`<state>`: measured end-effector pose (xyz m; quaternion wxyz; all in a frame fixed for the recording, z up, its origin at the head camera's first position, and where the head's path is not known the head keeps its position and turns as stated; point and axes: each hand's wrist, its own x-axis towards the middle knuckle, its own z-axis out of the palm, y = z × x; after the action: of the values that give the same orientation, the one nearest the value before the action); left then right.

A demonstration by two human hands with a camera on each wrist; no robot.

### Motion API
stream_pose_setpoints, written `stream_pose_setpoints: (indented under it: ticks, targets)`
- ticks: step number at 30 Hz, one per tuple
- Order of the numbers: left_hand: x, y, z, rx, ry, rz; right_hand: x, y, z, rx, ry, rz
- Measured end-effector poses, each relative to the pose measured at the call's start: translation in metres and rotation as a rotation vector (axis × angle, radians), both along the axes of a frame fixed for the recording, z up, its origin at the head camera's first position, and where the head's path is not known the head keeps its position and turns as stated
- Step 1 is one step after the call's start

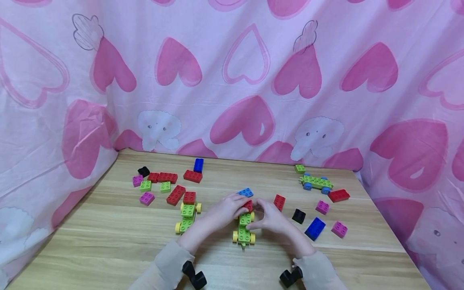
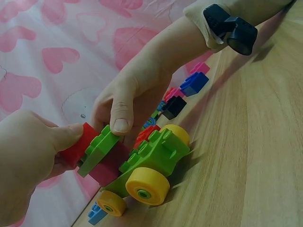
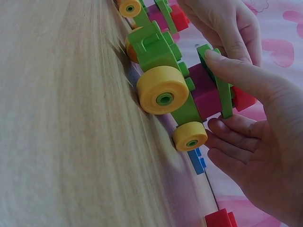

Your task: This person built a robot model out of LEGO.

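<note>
A green toy car base (image 2: 158, 156) with yellow wheels (image 3: 162, 90) stands on the table between both hands. On it sits a magenta brick (image 3: 207, 92), topped by a flat green brick (image 2: 99, 151) and a red brick (image 2: 81, 143). My left hand (image 1: 225, 210) pinches the red brick, with its thumb on the near side. My right hand (image 1: 272, 217) holds the flat green brick, its thumb at one end and its fingertips by the other. A light blue brick (image 1: 245, 192) lies just beyond the car.
A similar car (image 1: 187, 215) with yellow wheels stands left of the left forearm. At the back right is a green car base (image 1: 316, 182) with blue wheels. Loose bricks lie on both sides, among them a dark blue one (image 1: 315, 228) and a black one (image 1: 299, 216).
</note>
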<state>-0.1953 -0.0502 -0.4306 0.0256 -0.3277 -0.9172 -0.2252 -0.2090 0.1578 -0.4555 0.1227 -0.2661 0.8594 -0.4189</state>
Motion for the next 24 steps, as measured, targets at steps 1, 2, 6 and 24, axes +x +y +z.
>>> stream_pose_setpoints:
  ticks: [1,2,6,24]
  targets:
    - [0.0002,0.0001,0.0001,-0.003,-0.003,0.005,-0.0002,0.0000,-0.0002,0.000,0.000,0.002]
    - [0.0003,0.0002,0.0001,-0.004,-0.007,0.010,-0.0003,0.0001,-0.0003,-0.002,-0.001,0.003]
    - [0.0009,0.0003,0.0006,-0.025,-0.015,0.030,0.0000,0.0005,0.0008,-0.022,-0.022,0.007]
    - [-0.0017,-0.0017,-0.0015,0.063,-0.085,0.037,0.0006,-0.0006,0.0012,-0.007,-0.012,0.010]
